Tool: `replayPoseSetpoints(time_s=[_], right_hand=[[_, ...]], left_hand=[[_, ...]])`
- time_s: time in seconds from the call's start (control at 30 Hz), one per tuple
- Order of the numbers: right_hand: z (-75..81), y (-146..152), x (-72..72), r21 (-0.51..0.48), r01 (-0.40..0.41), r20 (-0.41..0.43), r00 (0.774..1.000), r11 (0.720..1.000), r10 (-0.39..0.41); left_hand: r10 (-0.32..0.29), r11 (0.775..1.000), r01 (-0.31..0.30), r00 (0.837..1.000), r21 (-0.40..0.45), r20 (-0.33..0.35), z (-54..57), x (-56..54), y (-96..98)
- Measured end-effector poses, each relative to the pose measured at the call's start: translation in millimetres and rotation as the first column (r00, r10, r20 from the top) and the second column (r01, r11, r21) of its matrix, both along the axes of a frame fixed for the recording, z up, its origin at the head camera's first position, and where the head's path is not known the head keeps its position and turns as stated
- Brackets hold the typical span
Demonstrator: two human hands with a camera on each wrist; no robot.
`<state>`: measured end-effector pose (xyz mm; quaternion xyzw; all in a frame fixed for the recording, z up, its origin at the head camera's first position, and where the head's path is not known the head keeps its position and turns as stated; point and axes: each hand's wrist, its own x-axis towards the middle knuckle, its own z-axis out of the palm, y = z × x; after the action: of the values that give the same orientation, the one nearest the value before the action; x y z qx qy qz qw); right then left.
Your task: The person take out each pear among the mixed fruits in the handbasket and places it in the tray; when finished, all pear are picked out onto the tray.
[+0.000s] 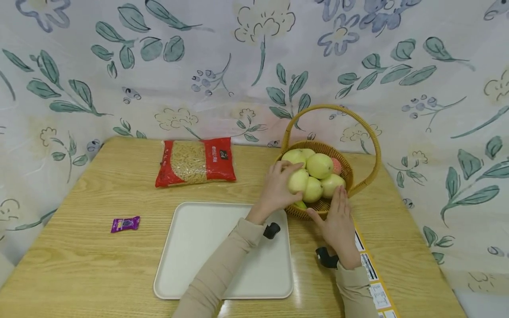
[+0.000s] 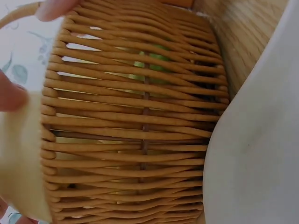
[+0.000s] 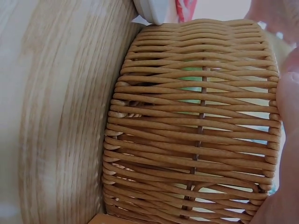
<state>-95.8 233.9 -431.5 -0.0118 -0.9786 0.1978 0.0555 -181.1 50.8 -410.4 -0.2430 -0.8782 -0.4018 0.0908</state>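
My left hand [image 1: 279,186] reaches over the left rim of a wicker basket [image 1: 296,215], with fingers and thumb curled round a pale yellow-green round fruit [image 1: 298,180]. In the left wrist view that fruit [image 2: 23,154] stands out above the woven wall. My right hand [image 1: 338,225] lies at the basket's front right rim, its fingers straight, fingertips by another yellow-green fruit [image 1: 332,184]. Several such fruits fill the basket, along with a pinkish-red one [image 1: 336,166] at the right. Something green [image 1: 301,204] shows low at the front, mostly hidden.
A pale tray [image 1: 207,251] lies left of the basket, under the left forearm. Behind it is a red bag of pasta [image 1: 195,161]. A small purple packet [image 1: 125,224] lies at the left. The basket's tall handle [image 1: 338,107] arches up, and a printed strip [image 1: 374,274] runs beside the right forearm.
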Motion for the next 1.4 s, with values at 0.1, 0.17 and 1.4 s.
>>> replayPoseSetpoints(time_s=[0.1,0.17,1.4], right_hand=[[-1.2,-1.3,0.6,0.008,-0.002,-0.025,1.0,1.0,0.002],[-2.3,-2.0,0.9,0.011,0.003,-0.039,0.999,1.0,-0.002],[-5.8,-6.8,3.9,0.004,0.038,-0.035,0.999,0.999,-0.038]], left_hand=[[-0.021,0.992,0.014,0.998,0.127,0.053,0.1,3.8,-4.8],[-0.033,0.977,0.015,0.996,0.213,0.08,0.3,7.0,-9.3],[0.002,0.962,-0.062,0.975,0.266,0.221,-40.6,74.5,-64.3]])
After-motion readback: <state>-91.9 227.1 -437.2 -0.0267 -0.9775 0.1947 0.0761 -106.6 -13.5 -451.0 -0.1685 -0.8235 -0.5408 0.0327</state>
